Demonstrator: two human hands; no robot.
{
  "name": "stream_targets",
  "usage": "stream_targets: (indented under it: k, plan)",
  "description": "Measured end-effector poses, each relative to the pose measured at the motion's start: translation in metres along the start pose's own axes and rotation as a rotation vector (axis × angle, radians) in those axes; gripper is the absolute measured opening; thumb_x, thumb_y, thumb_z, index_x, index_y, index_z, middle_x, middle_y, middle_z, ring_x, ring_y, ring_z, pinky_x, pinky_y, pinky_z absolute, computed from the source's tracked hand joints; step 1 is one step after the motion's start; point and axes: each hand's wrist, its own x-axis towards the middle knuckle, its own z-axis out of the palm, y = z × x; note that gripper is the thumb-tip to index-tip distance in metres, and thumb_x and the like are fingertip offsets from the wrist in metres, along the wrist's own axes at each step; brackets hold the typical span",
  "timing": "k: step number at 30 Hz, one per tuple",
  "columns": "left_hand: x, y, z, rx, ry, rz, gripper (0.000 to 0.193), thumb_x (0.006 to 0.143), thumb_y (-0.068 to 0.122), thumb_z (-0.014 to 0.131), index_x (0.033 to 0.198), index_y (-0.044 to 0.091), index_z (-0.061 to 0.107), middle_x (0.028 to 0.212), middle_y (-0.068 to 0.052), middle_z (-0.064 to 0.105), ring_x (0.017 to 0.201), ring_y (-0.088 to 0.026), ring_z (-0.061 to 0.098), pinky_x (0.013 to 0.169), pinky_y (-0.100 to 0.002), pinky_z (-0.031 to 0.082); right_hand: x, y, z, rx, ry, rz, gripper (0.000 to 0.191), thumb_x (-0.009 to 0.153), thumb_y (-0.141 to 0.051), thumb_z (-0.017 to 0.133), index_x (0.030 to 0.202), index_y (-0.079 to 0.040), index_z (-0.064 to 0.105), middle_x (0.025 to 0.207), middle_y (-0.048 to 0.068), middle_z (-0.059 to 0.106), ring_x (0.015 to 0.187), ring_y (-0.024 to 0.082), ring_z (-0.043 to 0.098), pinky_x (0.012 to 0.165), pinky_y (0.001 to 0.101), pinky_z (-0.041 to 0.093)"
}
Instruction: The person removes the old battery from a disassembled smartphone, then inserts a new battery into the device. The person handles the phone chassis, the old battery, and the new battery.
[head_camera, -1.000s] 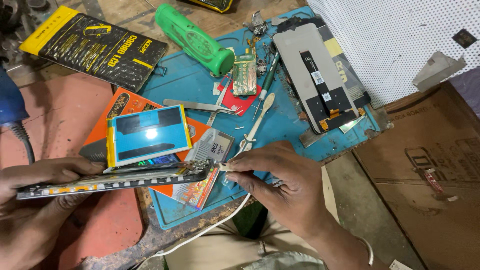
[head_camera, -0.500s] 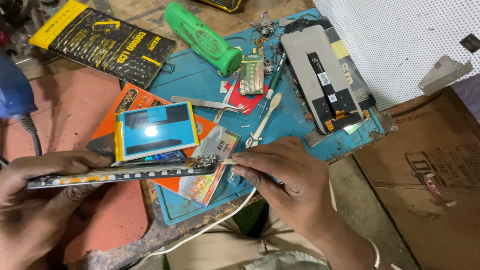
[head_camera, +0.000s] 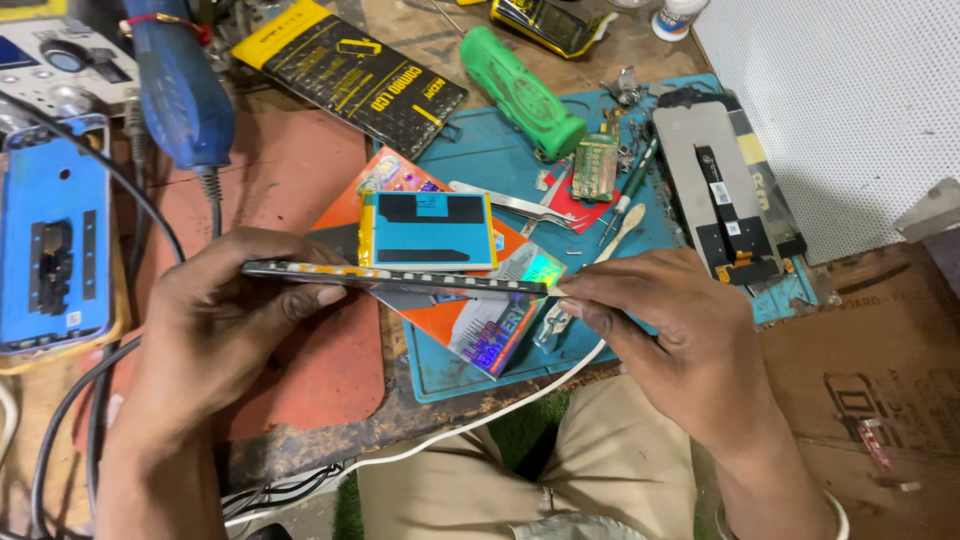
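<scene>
My left hand (head_camera: 215, 320) grips a thin dark phone frame (head_camera: 400, 279) edge-on, held level above the bench. My right hand (head_camera: 670, 325) pinches a small tool at the frame's right end, where fingertips meet the edge. Just behind the frame stands a blue battery pack with black strips (head_camera: 428, 230). Under it lie an orange packet (head_camera: 440, 320) and a teal work mat (head_camera: 500, 160). What the right fingers hold is mostly hidden.
On the mat lie a green cylinder (head_camera: 522, 92), metal tweezers (head_camera: 510, 203), a small circuit board (head_camera: 594, 166) and a phone display with flex cables (head_camera: 725, 195). A blue phone body (head_camera: 52, 235) and blue tool handle (head_camera: 178, 85) sit left. A cardboard box (head_camera: 880, 380) lies right.
The view has shifted, so everything sits further right and lower. Both hands keep hold of the phone frame; the right hand's fingertips stay at its right end.
</scene>
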Motion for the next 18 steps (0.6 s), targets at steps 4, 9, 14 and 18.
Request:
stream_targets:
  k: [4,9,14,18]
  plan:
    - [0.005,0.003,0.007,-0.104,-0.045,-0.032,0.028,0.089,-0.007,0.071,0.116,-0.003,0.067,0.109,-0.007,0.073,0.1,-0.013,0.07,0.089,-0.028,0.06,-0.001,0.003,-0.001,-0.018,-0.017,0.03,0.015,0.085,-0.007,0.08,0.099,-0.006,0.076,0.1,0.007,0.078,0.088,0.02,0.074,0.08,0.0319,0.053]
    - [0.012,0.005,0.016,-0.193,-0.066,0.013,0.025,0.09,-0.008,0.071,0.115,-0.002,0.068,0.111,-0.005,0.072,0.101,-0.011,0.069,0.091,-0.027,0.06,0.0,0.013,-0.002,0.032,-0.046,0.099,0.018,0.084,-0.008,0.079,0.101,-0.005,0.076,0.098,0.007,0.078,0.086,0.017,0.074,0.078,0.0297,0.054]
    - [0.014,0.009,0.019,-0.058,-0.055,-0.012,0.025,0.088,-0.006,0.075,0.111,0.0,0.07,0.104,-0.002,0.071,0.09,-0.007,0.062,0.077,-0.025,0.052,-0.004,0.024,0.0,-0.02,-0.022,0.09,0.021,0.084,-0.009,0.078,0.104,-0.005,0.075,0.102,0.008,0.077,0.093,0.02,0.073,0.085,0.0303,0.054]
    - [0.017,0.012,0.021,-0.021,-0.06,0.005,0.024,0.086,-0.004,0.076,0.11,0.001,0.07,0.099,-0.001,0.071,0.089,-0.006,0.063,0.078,-0.025,0.054,-0.005,0.033,0.002,-0.074,-0.032,0.177,0.023,0.082,-0.011,0.08,0.104,-0.004,0.076,0.098,0.008,0.077,0.091,0.021,0.072,0.083,0.0317,0.053]
